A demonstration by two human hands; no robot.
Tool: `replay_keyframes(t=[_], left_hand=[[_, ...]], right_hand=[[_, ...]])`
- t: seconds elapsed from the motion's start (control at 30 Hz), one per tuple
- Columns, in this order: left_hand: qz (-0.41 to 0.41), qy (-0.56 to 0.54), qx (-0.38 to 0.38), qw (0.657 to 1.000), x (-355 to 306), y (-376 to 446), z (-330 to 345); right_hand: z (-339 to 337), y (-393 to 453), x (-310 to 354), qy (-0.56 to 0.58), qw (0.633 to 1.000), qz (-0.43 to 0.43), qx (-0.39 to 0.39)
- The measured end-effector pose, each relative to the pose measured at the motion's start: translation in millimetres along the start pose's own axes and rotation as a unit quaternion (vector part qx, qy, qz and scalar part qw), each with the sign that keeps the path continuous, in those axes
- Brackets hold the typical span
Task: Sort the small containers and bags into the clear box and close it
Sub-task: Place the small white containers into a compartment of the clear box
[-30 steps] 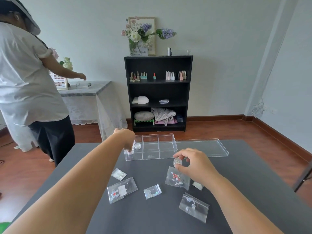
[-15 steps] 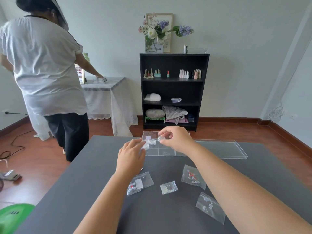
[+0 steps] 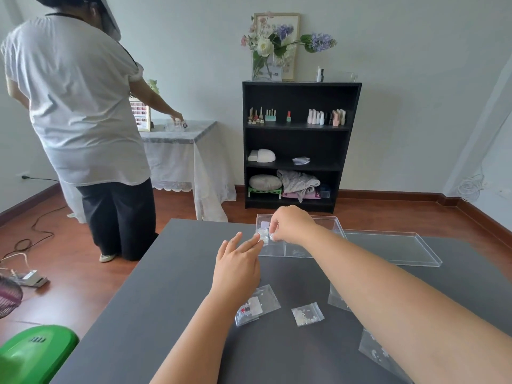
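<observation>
The clear box [image 3: 300, 252] stands at the far middle of the dark table, with its lid [image 3: 393, 252] lying flat to its right. My right hand [image 3: 292, 225] hovers over the box's left compartment, pinching a small round container [image 3: 270, 237]. A lavender container [image 3: 265, 225] and another round one [image 3: 261, 233] sit in that compartment. My left hand [image 3: 238, 268] is open, its fingertips at the box's front left corner. Clear bags of small pieces lie nearer me: a larger bag [image 3: 259, 304], a small bag [image 3: 307, 314], and two bags [image 3: 335, 299] [image 3: 379, 354] partly hidden under my right forearm.
A person [image 3: 80, 112] stands beyond the table's left edge, reaching to a cloth-covered side table [image 3: 182, 139]. A black bookshelf [image 3: 299, 145] stands against the back wall. A green object [image 3: 33, 353] sits by the table's near left corner. Cables lie on the floor at the left.
My right hand carried the small round container from over the bags up to the box's left compartment. My left hand drew back from the box toward me. The view shifted left.
</observation>
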State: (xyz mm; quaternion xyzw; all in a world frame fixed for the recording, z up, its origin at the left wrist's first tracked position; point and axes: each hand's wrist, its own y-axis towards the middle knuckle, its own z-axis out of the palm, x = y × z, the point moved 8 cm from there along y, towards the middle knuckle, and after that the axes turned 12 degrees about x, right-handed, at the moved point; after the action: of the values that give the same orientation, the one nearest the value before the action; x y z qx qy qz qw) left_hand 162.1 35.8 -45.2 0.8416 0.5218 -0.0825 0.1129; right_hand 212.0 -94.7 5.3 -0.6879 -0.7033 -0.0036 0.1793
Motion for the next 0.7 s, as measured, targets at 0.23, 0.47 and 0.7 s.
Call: replay_keyframes(t=[0.23,0.47,0.7], left_hand=[[0.011,-0.006,0.001,1.0,-4,2,-5],[0.014,-0.016,-0.009,1.0,-4,2,-9],[0.01,-0.025,-0.006,1.0,-5,1,-7]], right_hand=[[-8,7,7,-0.089,0.996,0.014,0.001],[-12,12,8,-0.142,0.989,0.023,0.028],[-6,15,5,-0.128,0.991,0.035,0.035]])
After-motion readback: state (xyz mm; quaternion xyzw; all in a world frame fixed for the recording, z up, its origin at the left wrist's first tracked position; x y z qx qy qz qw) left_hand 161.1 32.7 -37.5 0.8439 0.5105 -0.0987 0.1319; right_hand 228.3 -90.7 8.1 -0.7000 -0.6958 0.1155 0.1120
